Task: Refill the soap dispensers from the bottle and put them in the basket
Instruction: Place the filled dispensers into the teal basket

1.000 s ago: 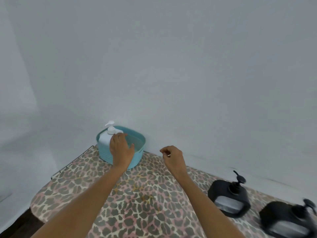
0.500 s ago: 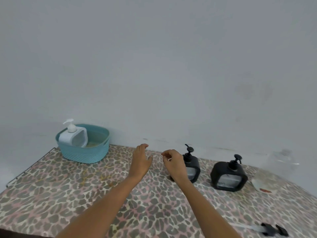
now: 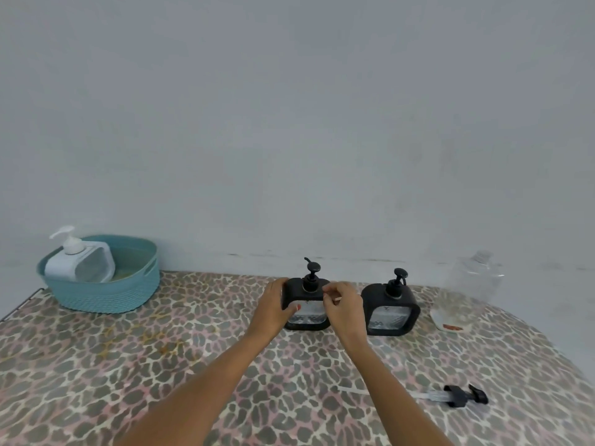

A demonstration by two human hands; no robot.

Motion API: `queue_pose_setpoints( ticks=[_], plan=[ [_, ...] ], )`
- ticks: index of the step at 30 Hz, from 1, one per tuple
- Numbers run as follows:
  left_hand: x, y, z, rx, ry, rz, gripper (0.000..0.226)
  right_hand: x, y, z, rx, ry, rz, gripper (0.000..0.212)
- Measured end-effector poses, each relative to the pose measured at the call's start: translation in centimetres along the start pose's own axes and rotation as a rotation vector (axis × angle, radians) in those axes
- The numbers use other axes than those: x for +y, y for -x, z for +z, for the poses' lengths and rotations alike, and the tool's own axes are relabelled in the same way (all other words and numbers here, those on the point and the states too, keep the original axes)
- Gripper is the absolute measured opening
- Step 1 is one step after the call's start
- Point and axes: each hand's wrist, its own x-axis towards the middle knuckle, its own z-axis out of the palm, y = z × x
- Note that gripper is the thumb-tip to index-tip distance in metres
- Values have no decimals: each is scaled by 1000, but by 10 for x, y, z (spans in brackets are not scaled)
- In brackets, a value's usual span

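Black dispenser (image 3: 306,297): left hand (image 3: 273,312) fingers grip left edge; right hand (image 3: 343,309) fingers curled, hold unclear.

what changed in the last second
The left hand let go of the white dispenser in the basket, moved right and now grips the left black dispenser. The right hand came up to its other side, fingers curled. White dispenser, basket and right black dispenser stayed put.
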Motion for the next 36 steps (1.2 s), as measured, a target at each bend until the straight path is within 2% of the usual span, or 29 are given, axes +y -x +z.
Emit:
queue_pose_setpoints(
  ticks=[3,8,13,19,25,36],
  plan=[
    [0,-4,5,1,16,-4,53,9,-4,-1,-17,7,9,27],
    [-6,-13,9,1,59,-21,47,21,-10,2,-174,27,26,47],
    [-9,-17,9,-3,104,-42,48,25,-11,6,-207,99,39,38],
    [-8,-20,0,-48,102,-73,66,23,-16,2,-258,164,18,40],
    [4,-22,-25,52,85,2,44,2,-22,3,-245,136,-30,41],
    [-1,-25,-116,237,90,14,47,-76,-45,37,-232,59,-237,33]
  ],
)
